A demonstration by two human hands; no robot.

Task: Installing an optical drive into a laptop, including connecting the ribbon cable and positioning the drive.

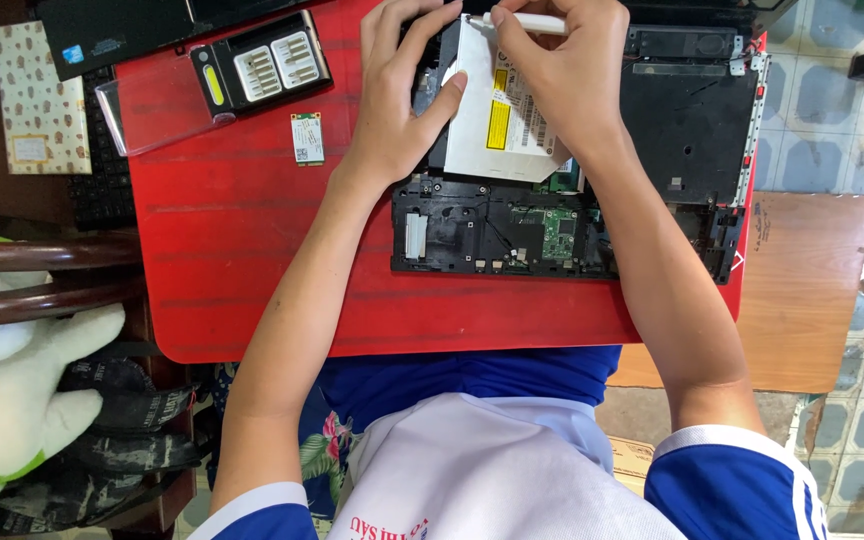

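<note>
The laptop base (572,225) lies opened near the surface's (252,280) far right corner, its disc drive (497,125) lifted partly out. The left hand (397,95) clamps its fingers on the drive; the right hand (552,75) pinches a white tool (542,22), probably a screwdriver, with more parts left inside.

— Bright, even daylight, strongest toward the pale tiled floor (832,90) on the right, which looks a little washed out
— Shadows?
— Soft ones only, under the forearms on the glossy red table top (252,240), which shows a faint sheen. Focus is sharp throughout, with slight wide-angle stretching at the corners
</note>
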